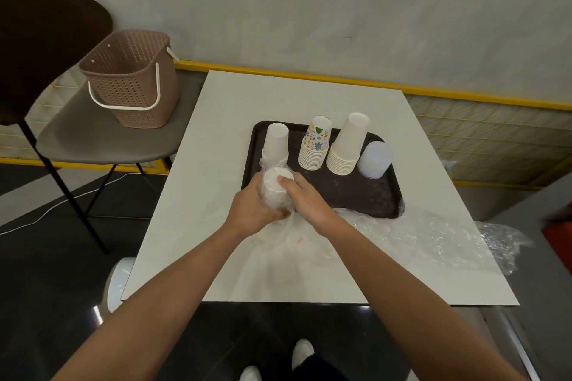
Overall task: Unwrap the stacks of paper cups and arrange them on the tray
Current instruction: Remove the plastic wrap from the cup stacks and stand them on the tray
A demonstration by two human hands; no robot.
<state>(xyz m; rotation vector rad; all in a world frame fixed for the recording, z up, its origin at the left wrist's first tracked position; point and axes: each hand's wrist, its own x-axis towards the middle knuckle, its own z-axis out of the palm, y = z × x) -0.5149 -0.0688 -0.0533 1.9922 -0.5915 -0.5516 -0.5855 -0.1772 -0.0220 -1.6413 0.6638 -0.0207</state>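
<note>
Gripping wrapped cup stack [275, 192], both hands; four stacks on tray [356, 195]

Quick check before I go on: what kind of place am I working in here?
Probably a cafe or canteen seating corner, though I can't be sure: a small white table against a bare wall, a dining chair holding a plastic basket, and a dark serving tray of paper cup stacks.
</note>
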